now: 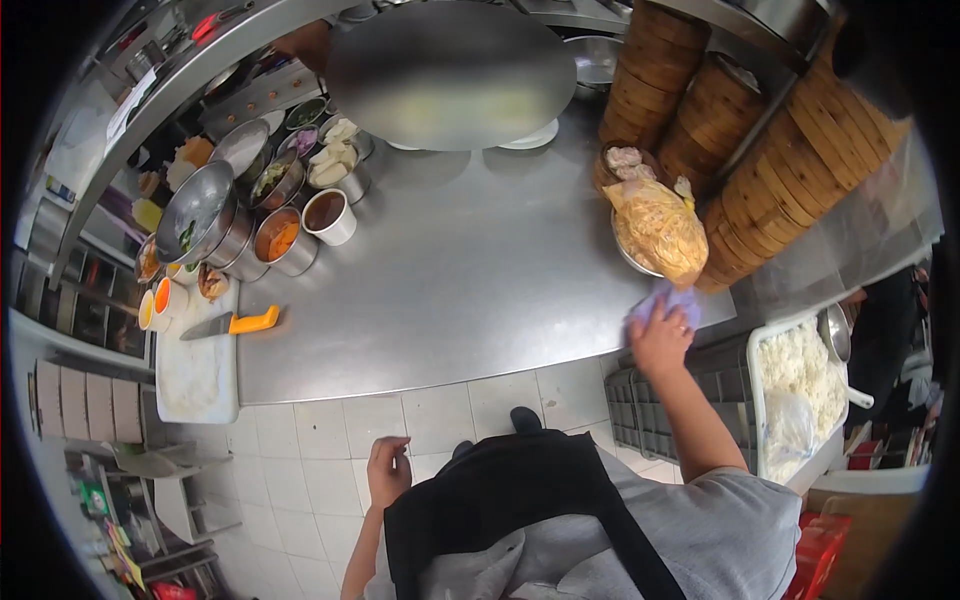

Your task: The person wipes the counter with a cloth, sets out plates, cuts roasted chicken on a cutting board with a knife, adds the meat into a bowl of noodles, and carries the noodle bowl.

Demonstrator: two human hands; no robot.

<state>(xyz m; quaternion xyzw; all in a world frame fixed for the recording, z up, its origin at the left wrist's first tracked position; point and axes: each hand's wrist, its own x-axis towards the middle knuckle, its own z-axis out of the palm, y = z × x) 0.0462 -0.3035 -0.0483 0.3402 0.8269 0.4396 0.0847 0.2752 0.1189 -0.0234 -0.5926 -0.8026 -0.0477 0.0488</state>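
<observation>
Black cloth of our apron (490,500) fills the nearest part of the view, and just off its left side hangs our left hand (388,470), fingers loosely curled, with nothing visible in it. It is short of the counter's front edge, over the tiled floor (330,440).

Beyond that edge, at the right end of the steel counter (430,280), our right hand (663,340) reaches forward with its fingers spread over a crumpled purple cloth (680,298). Blur and the hand itself hide whether the fingertips pinch the fabric or only press on it; we cannot tell. What we see of the cloth bunches ahead of the knuckles, with no clear long axis.

The relation that matters most lies here: the cloth sits under our right hand and well away from our left, far to that hand's right and forward. Just past the cloth leans a bulging plastic bag (655,230) of orange-tinted food, its long axis slanting so that the lower end points back toward the cloth. We cannot make out whether the two touch. The bag rests over a bowl (630,262), whose pale rim shows at its left.

Farther on, stacked bamboo steamers (800,150) rise along the counter's right side.
</observation>
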